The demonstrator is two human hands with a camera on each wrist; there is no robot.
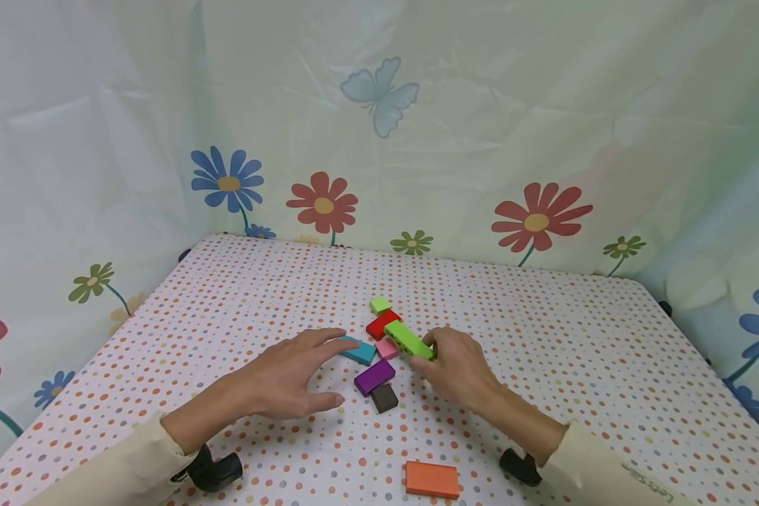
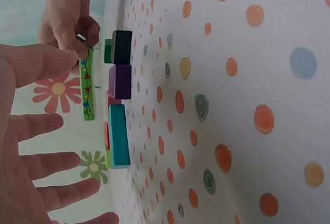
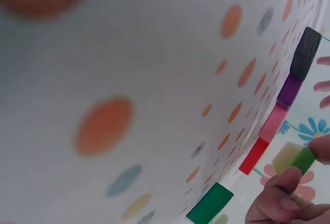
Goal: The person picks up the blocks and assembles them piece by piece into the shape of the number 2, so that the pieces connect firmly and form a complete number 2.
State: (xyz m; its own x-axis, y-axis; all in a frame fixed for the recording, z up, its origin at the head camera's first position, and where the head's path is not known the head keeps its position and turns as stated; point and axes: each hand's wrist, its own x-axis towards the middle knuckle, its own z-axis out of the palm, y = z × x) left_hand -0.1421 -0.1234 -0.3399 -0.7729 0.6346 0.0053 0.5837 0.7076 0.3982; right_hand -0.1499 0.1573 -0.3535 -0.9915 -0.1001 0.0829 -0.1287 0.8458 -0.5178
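Observation:
My right hand (image 1: 458, 365) pinches one end of a long light green block (image 1: 407, 339) with small coloured pictures along its side. In the left wrist view that block (image 2: 87, 87) hangs above the table, apart from the other blocks. My left hand (image 1: 294, 372) is held over the table with fingers spread and nothing in it; its fingertips partly cover a teal block (image 1: 362, 353) in the head view. Close by lie a red block (image 1: 379, 325), a pink block (image 1: 387, 348), a purple block (image 1: 374, 377) and a black block (image 1: 385, 398).
A small light green block (image 1: 379, 304) lies behind the red one. An orange block (image 1: 431, 480) rests near the front edge. The right wrist view shows a dark green block (image 3: 210, 203), which the head view hides. A dotted cloth (image 1: 259, 295) covers the table; flowered curtains surround it.

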